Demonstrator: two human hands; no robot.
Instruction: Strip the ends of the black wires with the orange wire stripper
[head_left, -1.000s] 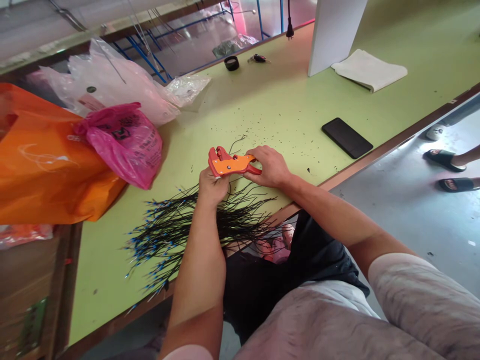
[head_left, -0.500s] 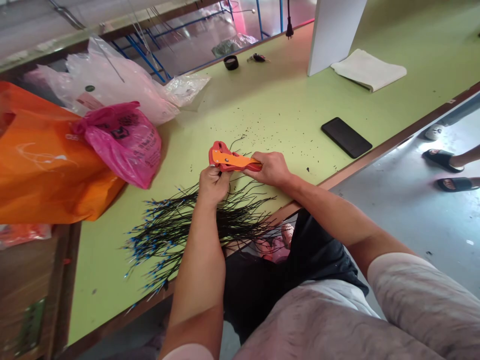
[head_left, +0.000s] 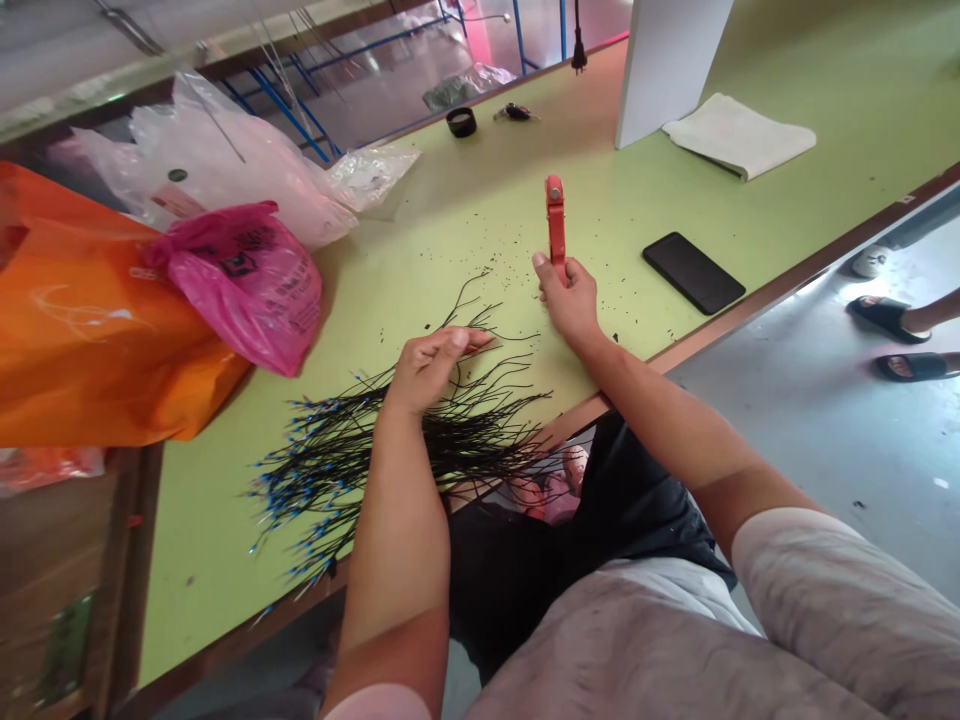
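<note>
Hand tool, red (head_left: 556,225), one: held upright above the surface (head_left: 187,510), narrow edge turned to view; its handle end is enclosed by the right hand (head_left: 568,295), which is clamped on it.

Left hand (head_left: 431,368), bare: poised over the upper edge of the wire bundle, fingers extended toward the right, thumb laid along or close to them; whether a wire is pinched there cannot be told.

Wires, black (head_left: 480,440), many: laid in a loose bundle along the near edge of the surface, partly covered by the left forearm; blue tips (head_left: 322,410) are gathered at the left end, and some right ends are extended past the edge.

Separate wires, black (head_left: 462,293), a few: seen just beyond the left hand, curved.

Scraps, small and dark (head_left: 616,338): scattered beyond and between the hands.

Phone, black (head_left: 694,273): laid flat to the right of the right hand.

Cloth, whitish, folded (head_left: 739,135): placed beside an upright white panel (head_left: 671,70).

Black ring-shaped item (head_left: 461,122) and keys (head_left: 516,112): set near each other by the far edge.

Bags: orange (head_left: 97,330), pink (head_left: 251,290) and translucent white (head_left: 225,150), grouped at left.
</note>
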